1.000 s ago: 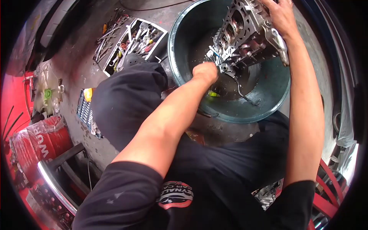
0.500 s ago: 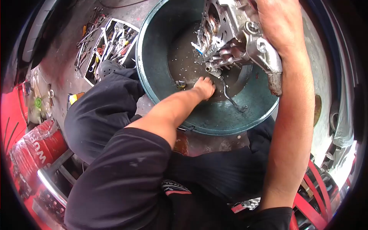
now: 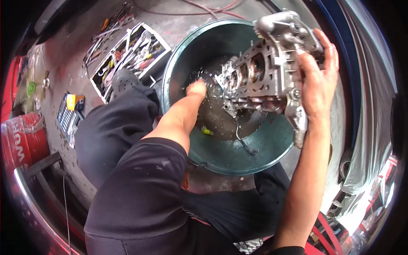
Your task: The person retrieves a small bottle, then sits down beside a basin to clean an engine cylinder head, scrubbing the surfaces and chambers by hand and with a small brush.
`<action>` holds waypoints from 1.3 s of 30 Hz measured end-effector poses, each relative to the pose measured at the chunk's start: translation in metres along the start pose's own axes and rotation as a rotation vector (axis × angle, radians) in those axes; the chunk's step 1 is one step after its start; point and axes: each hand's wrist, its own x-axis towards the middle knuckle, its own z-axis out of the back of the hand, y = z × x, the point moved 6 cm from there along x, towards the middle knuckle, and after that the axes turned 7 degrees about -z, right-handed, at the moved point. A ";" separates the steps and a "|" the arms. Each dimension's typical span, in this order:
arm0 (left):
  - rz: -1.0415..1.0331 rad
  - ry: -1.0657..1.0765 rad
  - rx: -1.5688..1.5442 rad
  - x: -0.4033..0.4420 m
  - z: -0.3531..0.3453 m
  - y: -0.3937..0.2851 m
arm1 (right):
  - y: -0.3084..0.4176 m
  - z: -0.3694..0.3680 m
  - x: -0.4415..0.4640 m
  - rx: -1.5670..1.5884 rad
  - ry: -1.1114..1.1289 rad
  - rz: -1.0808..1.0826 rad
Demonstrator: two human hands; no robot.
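Observation:
A grey metal engine cylinder head (image 3: 272, 78) leans in a round dark-green tub (image 3: 272, 158), its flat face with round chambers turned to the left. My right hand (image 3: 318, 85) grips its upper right end, thumb on the near side and fingers around the far side. Inside the tub, my left hand (image 3: 196, 88) is low at the left, in or at the murky water (image 3: 221, 125). Its fingers are hidden, so I cannot see what they hold. A thin bent pipe (image 3: 242, 142) hangs from the head's lower end. Something small and yellow-green (image 3: 207, 131) is in the water.
Left of the tub, a white-edged box (image 3: 135, 59) is full of wrenches and other tools. A tool set (image 3: 68, 117) lies on the floor near a red drum (image 3: 25, 140). Red hoses (image 3: 212, 10) run behind the tub. A grey sheet (image 3: 374, 127) hangs at the right.
My left hand has moved left within the tub, and the water now shows splashes. The cylinder head has turned, so more of its flat face shows. My right hand still holds it.

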 end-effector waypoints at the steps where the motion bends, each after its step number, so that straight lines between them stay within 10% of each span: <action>1: -0.039 0.085 0.020 0.002 -0.002 -0.007 | -0.001 0.000 0.000 0.056 0.019 -0.048; 4: -0.084 -0.269 0.226 -0.010 0.032 -0.030 | -0.007 -0.005 0.001 0.260 0.069 -0.134; 7: -0.181 0.339 0.252 -0.058 0.011 -0.029 | -0.005 -0.008 0.000 0.292 0.105 -0.206; 12: -0.141 0.670 0.529 -0.074 -0.070 -0.017 | -0.005 -0.009 0.002 0.306 0.097 -0.170; 19: -0.182 0.020 0.450 -0.012 0.009 -0.023 | -0.005 0.001 0.004 0.134 0.031 -0.069; 22: -0.240 0.393 0.274 -0.016 -0.025 -0.020 | -0.008 0.003 0.006 0.047 0.037 -0.013; 29: -0.110 -0.325 -1.019 -0.100 0.043 -0.075 | -0.022 0.003 0.010 -0.056 0.065 -0.031; 31: -0.198 -0.163 -1.408 -0.106 0.059 -0.080 | -0.013 0.003 0.010 -0.164 0.084 -0.024; 36: -0.364 -0.008 -1.611 -0.137 0.143 -0.083 | 0.093 0.003 -0.033 -0.860 -0.139 0.450; 39: -0.492 0.047 -1.631 -0.145 0.149 -0.096 | 0.134 -0.031 -0.079 -0.614 0.235 0.552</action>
